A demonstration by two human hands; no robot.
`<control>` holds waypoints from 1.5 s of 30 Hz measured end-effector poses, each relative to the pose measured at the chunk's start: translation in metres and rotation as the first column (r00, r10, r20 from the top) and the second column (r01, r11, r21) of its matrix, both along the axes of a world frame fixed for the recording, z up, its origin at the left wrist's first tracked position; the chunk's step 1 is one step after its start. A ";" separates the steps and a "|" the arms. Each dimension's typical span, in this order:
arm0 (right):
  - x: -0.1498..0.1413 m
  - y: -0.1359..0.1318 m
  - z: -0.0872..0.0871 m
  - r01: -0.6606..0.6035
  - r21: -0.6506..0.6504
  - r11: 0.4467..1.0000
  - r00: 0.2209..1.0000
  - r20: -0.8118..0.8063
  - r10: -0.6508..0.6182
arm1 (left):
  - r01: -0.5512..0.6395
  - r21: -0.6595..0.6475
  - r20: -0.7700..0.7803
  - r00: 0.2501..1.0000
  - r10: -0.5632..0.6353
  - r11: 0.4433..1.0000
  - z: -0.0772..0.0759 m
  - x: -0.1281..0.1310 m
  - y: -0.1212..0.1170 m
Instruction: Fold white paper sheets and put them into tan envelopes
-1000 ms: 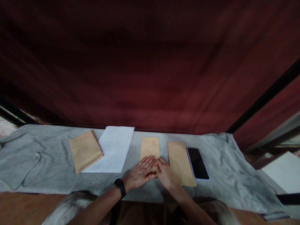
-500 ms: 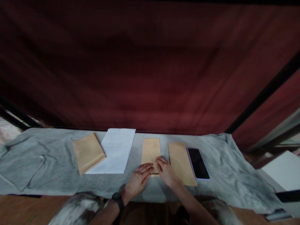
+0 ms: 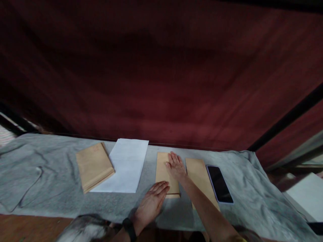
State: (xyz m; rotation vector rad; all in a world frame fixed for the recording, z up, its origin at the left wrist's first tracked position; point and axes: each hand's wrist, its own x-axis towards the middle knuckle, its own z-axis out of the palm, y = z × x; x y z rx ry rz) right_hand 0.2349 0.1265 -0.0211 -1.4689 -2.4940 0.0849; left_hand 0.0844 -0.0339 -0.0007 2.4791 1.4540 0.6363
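Note:
A brown paper envelope [image 3: 163,169] lies lengthwise in front of me on the grey cloth. My right hand [image 3: 176,165] rests flat across its upper right part, fingers stretched out. On the lower left part of the same envelope lie the fingertips of my left hand [image 3: 154,198], the fingers straight and side by side. A dark line shows across the envelope near its lower end. Just to the right is a second brown envelope [image 3: 199,174], partly covered by my right forearm. A dark watch [image 3: 129,228] is on my left wrist.
To the left, a stack of brown envelopes [image 3: 94,164] overlaps white paper sheets [image 3: 127,168]. A phone [image 3: 220,184] with a pale purple edge lies right of the second envelope. The grey cloth [image 3: 58,188] is wrinkled at both ends. A dark red curtain [image 3: 161,84] hangs behind.
My right hand has slid up the envelope from its lower end to the upper right part and flattened out. The left hand stays at the lower part. The view has shifted slightly.

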 end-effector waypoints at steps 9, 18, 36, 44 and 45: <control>-0.003 -0.011 -0.002 0.075 -0.011 0.997 0.996 -0.057 -0.076 | -0.026 -0.052 -0.001 1.000 0.026 0.998 -0.001 0.001 -0.001; 0.055 -0.091 0.011 -0.194 -0.238 0.952 0.980 -0.079 0.181 | -0.017 -0.008 -0.006 1.000 0.017 1.000 -0.007 0.000 0.000; 0.044 -0.122 0.015 -0.093 -0.209 0.973 0.990 -0.123 0.068 | -0.131 0.051 -0.132 0.982 0.137 0.990 -0.025 0.027 0.128; 0.032 -0.121 0.012 -0.036 -0.227 0.973 0.997 -0.079 0.018 | -0.068 0.056 -0.158 0.985 0.076 0.996 -0.023 0.035 0.147; 0.032 -0.121 0.013 -0.035 -0.215 0.976 0.996 -0.082 0.017 | -0.054 0.042 -0.160 0.985 0.060 0.998 -0.022 0.033 0.144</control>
